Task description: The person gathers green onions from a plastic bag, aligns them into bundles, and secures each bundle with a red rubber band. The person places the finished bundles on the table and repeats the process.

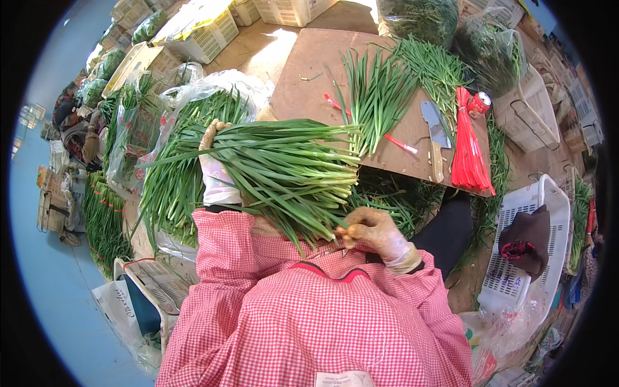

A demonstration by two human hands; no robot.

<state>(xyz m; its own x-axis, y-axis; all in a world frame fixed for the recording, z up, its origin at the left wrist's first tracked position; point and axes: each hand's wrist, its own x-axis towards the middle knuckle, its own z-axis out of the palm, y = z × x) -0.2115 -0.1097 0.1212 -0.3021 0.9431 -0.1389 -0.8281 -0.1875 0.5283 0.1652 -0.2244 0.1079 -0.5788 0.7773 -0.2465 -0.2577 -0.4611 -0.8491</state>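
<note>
A thick bunch of long green chives (284,161) lies across my lap area, gripped near its leafy end by my left hand (212,138), fingers curled round it and palm partly hidden. My right hand (374,232), in a translucent glove, pinches green strands at the lower right edge of the bunch. A brown board (303,90) ahead bears a loose pile of chives (377,103), a cleaver with a wooden handle (436,138), a bundle of red ties (471,161), loose red strips (400,143) and a red can (478,104).
More chives (167,200) in plastic lie to my left, with red-banded bundles (103,219) beyond. White crates (525,116) and filled bags (490,55) stand at the right; a dark cloth (525,238) rests on a lower crate. Crates (193,35) also line the back.
</note>
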